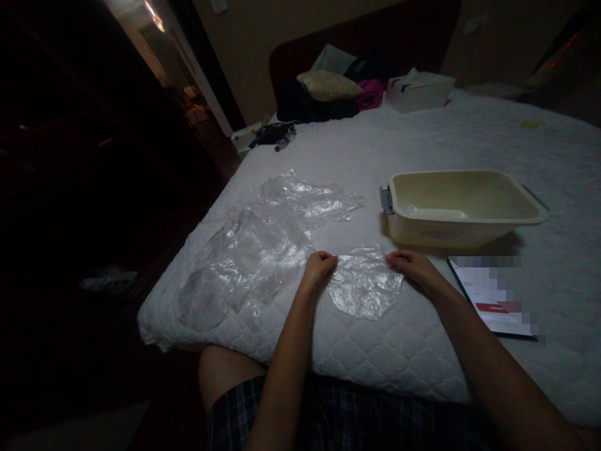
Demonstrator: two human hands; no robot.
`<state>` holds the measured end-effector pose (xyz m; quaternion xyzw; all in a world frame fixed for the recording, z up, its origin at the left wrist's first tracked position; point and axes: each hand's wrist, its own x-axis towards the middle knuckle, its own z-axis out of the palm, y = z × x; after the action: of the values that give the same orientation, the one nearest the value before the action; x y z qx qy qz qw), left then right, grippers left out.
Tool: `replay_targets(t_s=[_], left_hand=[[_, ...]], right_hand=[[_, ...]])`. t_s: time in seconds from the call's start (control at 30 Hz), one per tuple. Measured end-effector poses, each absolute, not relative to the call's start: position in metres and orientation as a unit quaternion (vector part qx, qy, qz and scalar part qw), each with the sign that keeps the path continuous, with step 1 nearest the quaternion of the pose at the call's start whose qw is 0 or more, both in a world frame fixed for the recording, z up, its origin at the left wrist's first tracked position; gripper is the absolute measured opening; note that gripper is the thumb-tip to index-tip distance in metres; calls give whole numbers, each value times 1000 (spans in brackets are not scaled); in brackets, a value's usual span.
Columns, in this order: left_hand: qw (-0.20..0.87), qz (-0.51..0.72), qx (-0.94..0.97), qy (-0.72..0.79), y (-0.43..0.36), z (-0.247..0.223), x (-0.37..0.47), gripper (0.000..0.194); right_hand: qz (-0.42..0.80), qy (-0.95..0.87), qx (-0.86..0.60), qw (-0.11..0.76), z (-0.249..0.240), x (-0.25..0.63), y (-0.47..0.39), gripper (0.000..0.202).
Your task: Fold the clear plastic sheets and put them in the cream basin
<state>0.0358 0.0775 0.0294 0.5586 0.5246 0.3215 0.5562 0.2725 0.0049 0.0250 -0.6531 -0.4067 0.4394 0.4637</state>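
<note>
A clear, crinkled plastic bag (364,288) lies on the quilted white mattress, spread between my two hands. My left hand (322,265) pinches its upper left corner, and my right hand (407,263) pinches the upper right corner. The bag's top edge runs taut from hand to hand, while its lower part rests on the quilting. To the left, a heap of more clear plastic bags (263,244) is strewn over the bed, its edge close to my left hand. How many bags lie in that heap I cannot tell.
An open cream plastic bin (464,232) with grey side clips stands beyond my right hand. Beside my right forearm lies a dark-edged clipboard or tablet (493,307), partly blurred. Farther back are a white box (417,93), a pillow (328,86) and a magenta roll (370,95).
</note>
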Motion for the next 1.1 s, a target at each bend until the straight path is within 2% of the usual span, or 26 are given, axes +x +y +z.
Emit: replay_targets(t_s=[0.17,0.4,0.73,1.1], left_hand=[[615,334,496,514,78,24,33,32],[684,331,453,465,79,25,27,37],[687,353,478,418,73,22,22,33],[700,368,462,402,71,21,18,34]], right_hand=[[494,-368,-624,481,27,271,5,36],[508,-349,-626,479,25,273,5,38],[485,-390,-616,483,20,273,6,41],[487,-365,-601,519,22,271,1,32]])
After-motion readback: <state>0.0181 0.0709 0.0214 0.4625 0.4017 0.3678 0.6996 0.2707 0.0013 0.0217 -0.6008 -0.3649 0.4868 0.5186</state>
